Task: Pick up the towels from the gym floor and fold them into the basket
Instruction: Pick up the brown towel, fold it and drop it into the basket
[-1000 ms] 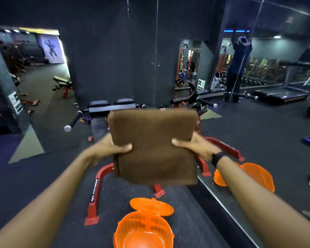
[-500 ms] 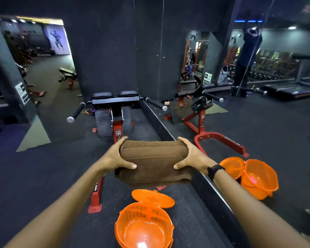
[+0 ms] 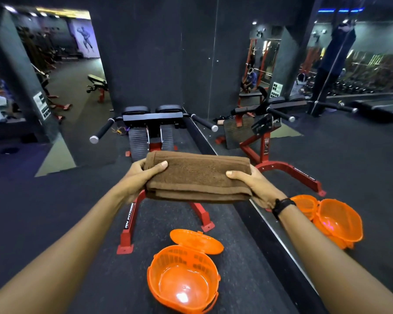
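The towel is plain brown, with a woven band running along its near edge. The basket on the floor is bright translucent orange, its wall pierced with rows of small slots, and its lid is the same orange. The floor is dark grey with fine pale speckles. The exercise frame is red with white lettering on its leg, black pads and black grips tipped in silver. A black band circles one wrist.
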{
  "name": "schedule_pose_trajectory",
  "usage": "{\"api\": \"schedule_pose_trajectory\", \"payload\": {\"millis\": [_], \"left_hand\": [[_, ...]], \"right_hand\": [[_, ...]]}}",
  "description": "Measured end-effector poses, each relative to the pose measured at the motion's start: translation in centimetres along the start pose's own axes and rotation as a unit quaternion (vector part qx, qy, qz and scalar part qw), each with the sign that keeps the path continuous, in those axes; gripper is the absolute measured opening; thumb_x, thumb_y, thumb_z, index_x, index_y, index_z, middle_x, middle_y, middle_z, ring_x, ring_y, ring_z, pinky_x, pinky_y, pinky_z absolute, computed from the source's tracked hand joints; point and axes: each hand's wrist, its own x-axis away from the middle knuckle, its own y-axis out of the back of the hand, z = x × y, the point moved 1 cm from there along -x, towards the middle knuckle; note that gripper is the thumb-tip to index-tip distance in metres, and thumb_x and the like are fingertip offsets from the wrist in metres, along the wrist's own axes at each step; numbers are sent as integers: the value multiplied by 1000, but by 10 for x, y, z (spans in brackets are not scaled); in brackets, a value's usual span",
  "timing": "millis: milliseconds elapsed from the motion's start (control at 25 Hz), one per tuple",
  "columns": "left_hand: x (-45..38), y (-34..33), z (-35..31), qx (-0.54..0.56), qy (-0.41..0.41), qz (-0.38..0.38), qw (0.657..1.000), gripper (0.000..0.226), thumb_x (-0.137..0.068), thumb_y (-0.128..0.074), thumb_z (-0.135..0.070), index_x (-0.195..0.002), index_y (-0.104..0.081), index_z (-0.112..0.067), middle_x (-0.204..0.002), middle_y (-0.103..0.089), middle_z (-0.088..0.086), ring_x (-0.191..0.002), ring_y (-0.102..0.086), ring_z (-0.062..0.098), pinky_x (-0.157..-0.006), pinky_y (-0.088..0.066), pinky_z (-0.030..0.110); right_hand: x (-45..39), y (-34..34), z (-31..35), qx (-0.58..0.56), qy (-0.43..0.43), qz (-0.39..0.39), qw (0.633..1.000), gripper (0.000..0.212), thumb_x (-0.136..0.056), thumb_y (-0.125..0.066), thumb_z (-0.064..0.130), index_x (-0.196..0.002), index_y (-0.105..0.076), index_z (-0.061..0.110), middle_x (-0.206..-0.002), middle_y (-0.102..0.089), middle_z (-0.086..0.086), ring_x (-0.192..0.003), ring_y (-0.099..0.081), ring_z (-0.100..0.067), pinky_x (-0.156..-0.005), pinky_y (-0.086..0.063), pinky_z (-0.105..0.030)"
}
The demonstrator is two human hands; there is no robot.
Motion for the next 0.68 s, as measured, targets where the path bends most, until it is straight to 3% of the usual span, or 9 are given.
{"api": "schedule_pose_trajectory", "payload": {"millis": [200, 400, 520, 600, 680], "left_hand": [[-5, -2, 20, -10, 70, -12, 997, 27, -86, -66, -30, -108, -62, -16, -87, -73, -3, -73, -69, 2, -58, -52, 16], [-27, 23, 67, -32, 155, -16, 987, 34, -85, -64, -44, -109, -63, -19, -93, -66, -1, -80, -62, 10, -69, -52, 27], [-50, 51, 109, -54, 191, -13, 980, 30, -86, -64, -42, -106, -62, -20, -96, -63, 1, -81, -58, 13, -66, -49, 27], [-66, 72, 143, -60, 217, -23, 974, 27, -88, -64, -37, -107, -60, -19, -102, -63, 3, -89, -59, 16, -77, -49, 31], [-86, 94, 183, -81, 246, -8, 966, 26, -90, -63, -32, -110, -58, -16, -103, -63, 3, -88, -60, 17, -77, -49, 32]], "right_hand": [[-10, 4, -15, -9, -42, -19, 999, 84, -48, -89, 30, -120, -54, 6, -117, -67, -14, -99, -68, -21, -82, -57, -28], [-32, -9, -51, -7, -107, -9, 994, 75, -52, -88, 18, -118, -54, 9, -113, -68, -13, -95, -70, -20, -77, -59, -29], [-54, -22, -91, 32, -154, -24, 987, 43, -75, -77, 8, -112, -55, 14, -108, -68, -9, -94, -68, -19, -82, -58, -34], [-69, -31, -124, 74, -184, -37, 979, 38, -76, -76, 6, -106, -56, 16, -104, -68, -8, -91, -68, -19, -82, -58, -36], [-86, -39, -169, 143, -220, -60, 963, 41, -74, -79, 8, -107, -56, 13, -105, -67, -10, -93, -66, -20, -86, -56, -39]]}}
